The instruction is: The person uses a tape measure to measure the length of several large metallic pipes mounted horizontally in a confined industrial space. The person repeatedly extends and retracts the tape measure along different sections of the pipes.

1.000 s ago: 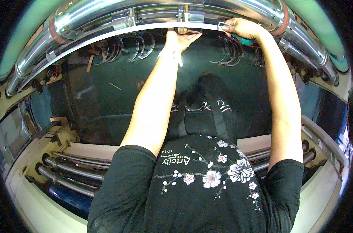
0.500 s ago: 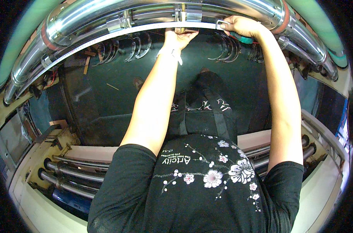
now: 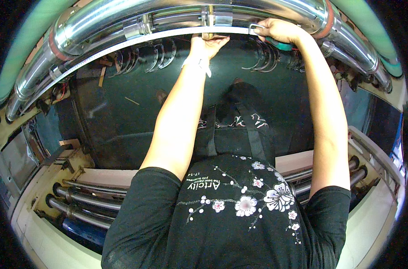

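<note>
A white-edged measuring tape (image 3: pixel 136 36) runs leftward along the front of a shiny metal shaft (image 3: pixel 175 21). My right hand (image 3: pixel 280 30) is closed around the tape measure (image 3: pixel 279 44), which has a green case, with its thumb by a metal bracket-like end (image 3: pixel 252 29) at the tape. My left hand (image 3: pixel 205 48) reaches up under the shaft, palm upward, its thumb and fingers around the lower part of a brass-coloured collar (image 3: pixel 207 35). The tape passes in front of that collar and hides part of the grip.
A large chrome roller (image 3: pixel 123 14) arches above the shaft. Several curved metal blades (image 3: pixel 161 56) lie below, left and right of my left hand. Behind me are more steel rollers (image 3: pixel 94 202) on a cream machine frame (image 3: pixel 38 228). A thin wooden strip (image 3: pixel 132 101) lies on the dark floor.
The view has shifted very slightly. Both hands stay at the same places on the tape measure and the collar.
</note>
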The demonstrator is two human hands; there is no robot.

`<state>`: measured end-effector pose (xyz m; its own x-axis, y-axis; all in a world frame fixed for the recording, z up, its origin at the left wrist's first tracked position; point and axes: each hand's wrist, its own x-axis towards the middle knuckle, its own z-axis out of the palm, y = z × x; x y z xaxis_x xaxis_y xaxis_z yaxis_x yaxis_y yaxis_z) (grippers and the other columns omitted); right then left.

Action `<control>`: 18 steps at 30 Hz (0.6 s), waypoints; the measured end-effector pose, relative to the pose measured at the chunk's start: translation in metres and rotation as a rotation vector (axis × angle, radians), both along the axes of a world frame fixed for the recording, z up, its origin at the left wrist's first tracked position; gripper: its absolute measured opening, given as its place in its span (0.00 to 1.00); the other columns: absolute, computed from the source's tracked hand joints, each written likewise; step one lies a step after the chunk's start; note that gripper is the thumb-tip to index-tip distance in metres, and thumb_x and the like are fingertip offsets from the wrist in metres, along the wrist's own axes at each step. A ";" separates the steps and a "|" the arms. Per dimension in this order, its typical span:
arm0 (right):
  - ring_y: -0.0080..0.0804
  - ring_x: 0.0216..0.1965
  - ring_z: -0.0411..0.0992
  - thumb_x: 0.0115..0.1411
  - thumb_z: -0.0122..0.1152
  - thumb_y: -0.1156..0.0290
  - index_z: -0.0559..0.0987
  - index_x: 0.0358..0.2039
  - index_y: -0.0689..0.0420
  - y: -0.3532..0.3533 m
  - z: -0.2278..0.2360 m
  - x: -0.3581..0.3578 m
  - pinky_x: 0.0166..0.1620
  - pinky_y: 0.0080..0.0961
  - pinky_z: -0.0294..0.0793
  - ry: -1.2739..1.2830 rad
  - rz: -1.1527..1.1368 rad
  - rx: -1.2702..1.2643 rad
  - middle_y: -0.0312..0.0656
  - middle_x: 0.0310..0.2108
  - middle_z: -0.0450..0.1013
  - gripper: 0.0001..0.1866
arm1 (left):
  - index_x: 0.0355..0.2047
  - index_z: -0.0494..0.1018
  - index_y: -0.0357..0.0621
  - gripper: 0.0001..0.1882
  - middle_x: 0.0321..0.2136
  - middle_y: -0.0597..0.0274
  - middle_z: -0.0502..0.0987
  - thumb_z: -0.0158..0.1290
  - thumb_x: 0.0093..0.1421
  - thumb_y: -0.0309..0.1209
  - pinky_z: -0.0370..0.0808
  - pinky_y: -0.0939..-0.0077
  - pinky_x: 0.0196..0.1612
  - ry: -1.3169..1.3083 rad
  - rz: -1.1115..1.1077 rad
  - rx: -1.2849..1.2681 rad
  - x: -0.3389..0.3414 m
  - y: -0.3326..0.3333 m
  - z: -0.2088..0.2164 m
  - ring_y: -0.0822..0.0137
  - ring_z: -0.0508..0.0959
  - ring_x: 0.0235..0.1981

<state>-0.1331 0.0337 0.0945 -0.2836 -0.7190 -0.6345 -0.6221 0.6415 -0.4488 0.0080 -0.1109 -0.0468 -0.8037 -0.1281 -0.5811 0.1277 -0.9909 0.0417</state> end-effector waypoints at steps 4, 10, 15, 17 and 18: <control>0.22 0.22 0.60 0.57 0.45 0.56 0.70 0.18 0.56 0.002 -0.001 0.000 0.31 0.22 0.59 -0.017 -0.030 -0.018 0.31 0.15 0.64 0.18 | 0.42 0.65 0.39 0.23 0.42 0.40 0.66 0.34 0.58 0.45 0.53 0.43 0.53 0.023 0.002 0.008 0.000 0.000 -0.001 0.44 0.63 0.47; 0.22 0.22 0.59 0.57 0.45 0.56 0.70 0.18 0.55 0.001 0.001 0.001 0.30 0.21 0.59 0.021 -0.018 0.006 0.31 0.16 0.64 0.18 | 0.41 0.65 0.38 0.23 0.43 0.40 0.66 0.34 0.58 0.44 0.57 0.43 0.51 0.009 -0.001 0.024 -0.001 0.000 -0.002 0.44 0.64 0.47; 0.22 0.22 0.60 0.57 0.47 0.57 0.71 0.19 0.56 0.000 -0.006 -0.004 0.31 0.22 0.60 -0.066 -0.031 0.003 0.32 0.16 0.65 0.17 | 0.48 0.55 0.35 0.32 0.47 0.29 0.58 0.31 0.57 0.53 0.59 0.43 0.50 0.056 -0.125 0.044 0.009 -0.005 -0.017 0.39 0.62 0.49; 0.23 0.23 0.62 0.57 0.47 0.57 0.72 0.20 0.56 0.007 -0.002 0.001 0.32 0.22 0.61 -0.108 0.021 -0.089 0.33 0.16 0.67 0.17 | 0.51 0.46 0.33 0.34 0.47 0.27 0.58 0.27 0.59 0.54 0.63 0.45 0.48 -0.145 -0.140 -0.091 0.035 0.007 -0.010 0.37 0.63 0.47; 0.24 0.24 0.64 0.57 0.46 0.60 0.73 0.20 0.56 0.005 0.005 0.011 0.32 0.24 0.63 -0.055 0.010 0.012 0.34 0.18 0.69 0.16 | 0.51 0.47 0.33 0.32 0.46 0.29 0.59 0.27 0.60 0.51 0.65 0.47 0.48 -0.146 -0.225 -0.195 0.056 0.008 -0.023 0.39 0.65 0.46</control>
<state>-0.1225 0.0385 0.0992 -0.2409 -0.7137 -0.6577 -0.6026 0.6412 -0.4751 0.0637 -0.1031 -0.0699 -0.7346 -0.0773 -0.6741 -0.1146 -0.9651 0.2357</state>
